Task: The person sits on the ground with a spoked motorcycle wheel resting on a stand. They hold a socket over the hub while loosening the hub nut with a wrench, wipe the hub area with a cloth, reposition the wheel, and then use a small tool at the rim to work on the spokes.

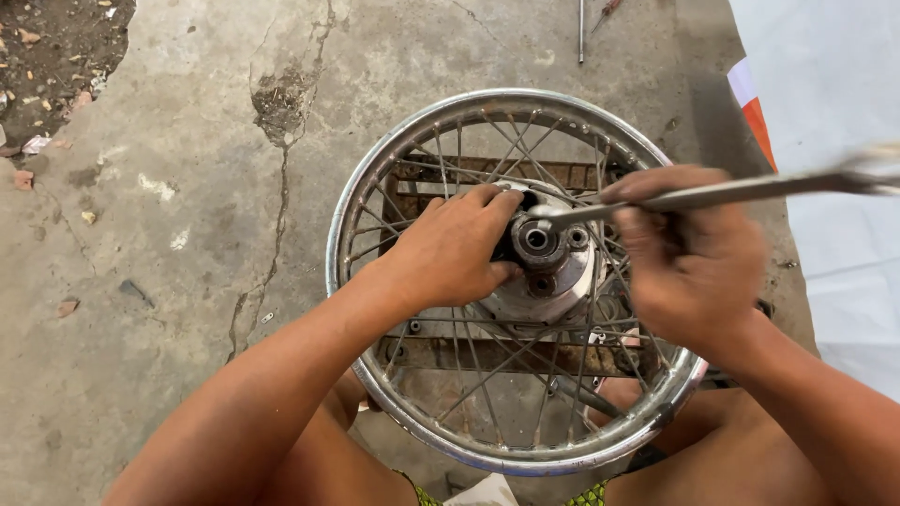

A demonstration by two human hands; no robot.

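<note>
The left hand (457, 245) clasps the round metal hub (544, 258) of a chrome spoked wheel rim (370, 201). The right hand (692, 262) grips a slim steel rod (712, 194), its tip touching the hub, above cracked concrete floor (187, 187).

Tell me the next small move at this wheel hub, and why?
Probably press the tool's tip down beside the centre bearing and lever gently. The right hand holds the long metal tool with its end already at the edge of the hub, while the left hand grips the hub's other side, steadying the spoked wheel on the concrete floor.
</note>
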